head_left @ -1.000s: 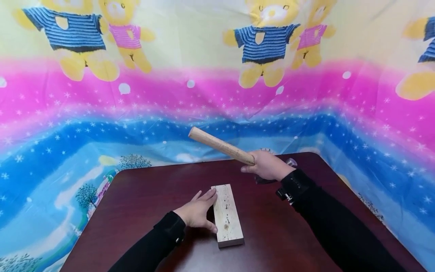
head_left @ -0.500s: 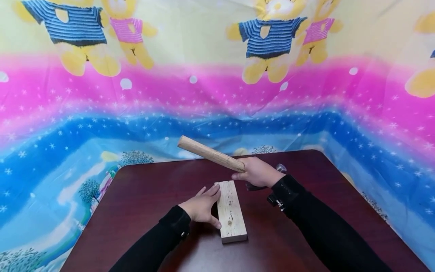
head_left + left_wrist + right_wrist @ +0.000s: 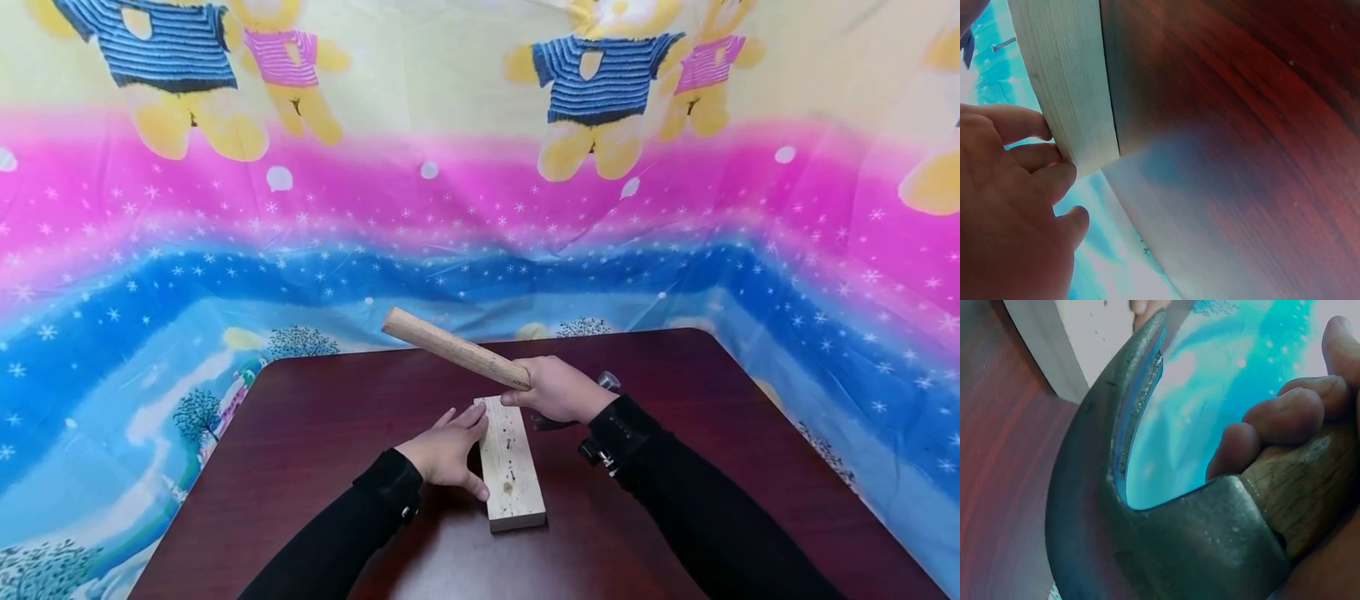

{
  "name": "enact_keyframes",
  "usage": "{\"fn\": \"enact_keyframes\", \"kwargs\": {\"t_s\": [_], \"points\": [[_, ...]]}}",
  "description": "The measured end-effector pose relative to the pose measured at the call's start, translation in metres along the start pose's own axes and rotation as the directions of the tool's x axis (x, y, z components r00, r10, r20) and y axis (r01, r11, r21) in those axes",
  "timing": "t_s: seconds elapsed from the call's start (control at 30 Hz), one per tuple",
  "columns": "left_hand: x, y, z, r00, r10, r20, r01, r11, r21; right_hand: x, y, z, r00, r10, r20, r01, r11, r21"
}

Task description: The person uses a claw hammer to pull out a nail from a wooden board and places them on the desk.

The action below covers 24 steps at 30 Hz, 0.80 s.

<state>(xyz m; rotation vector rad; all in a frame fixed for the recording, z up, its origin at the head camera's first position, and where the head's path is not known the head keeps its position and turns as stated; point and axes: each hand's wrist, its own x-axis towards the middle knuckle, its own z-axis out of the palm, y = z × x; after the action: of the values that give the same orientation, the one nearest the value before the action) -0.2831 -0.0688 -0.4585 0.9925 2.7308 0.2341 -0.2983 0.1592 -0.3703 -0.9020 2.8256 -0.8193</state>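
A dark reddish-brown tabletop (image 3: 315, 433) with rounded corners and a glossy wood grain fills the lower part of the room; it catches a faint blue sheen from the cloth hung behind it. That cloth (image 3: 150, 275) covers everything beyond the table: pale yellow at the top with cartoon bears in striped shirts, then a pink band, then blue with white stars, and small trees near the table's far edge.

Near the middle of the tabletop lies a pale plank (image 3: 511, 463), flat, its long side running away from the person. A few small nails (image 3: 508, 444) and a knot show on its upper face.

The left hand (image 3: 447, 450) rests against the plank's left edge, fingers nearly straight and spread, with the thumb toward the near end; the left wrist view shows the fingertips (image 3: 1054, 175) pressed to the plank's side. It grips nothing.

The right hand (image 3: 557, 390) is curled tight around a hammer (image 3: 450, 348) right by its head, just past the plank's far right corner. The wooden handle slants up and to the left, over the table's far side. In the right wrist view the curved steel claw (image 3: 1122, 444) arches toward the plank, fingers (image 3: 1285, 419) wrapped round the handle
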Motion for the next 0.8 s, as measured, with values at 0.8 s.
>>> {"fn": "enact_keyframes", "kwargs": {"t_s": [0.8], "points": [[-0.002, 0.001, 0.003, 0.997, 0.020, -0.073, -0.026, 0.995, -0.092, 0.016, -0.008, 0.060, 1.000, -0.021, 0.004, 0.021, 0.999, -0.033]]}}
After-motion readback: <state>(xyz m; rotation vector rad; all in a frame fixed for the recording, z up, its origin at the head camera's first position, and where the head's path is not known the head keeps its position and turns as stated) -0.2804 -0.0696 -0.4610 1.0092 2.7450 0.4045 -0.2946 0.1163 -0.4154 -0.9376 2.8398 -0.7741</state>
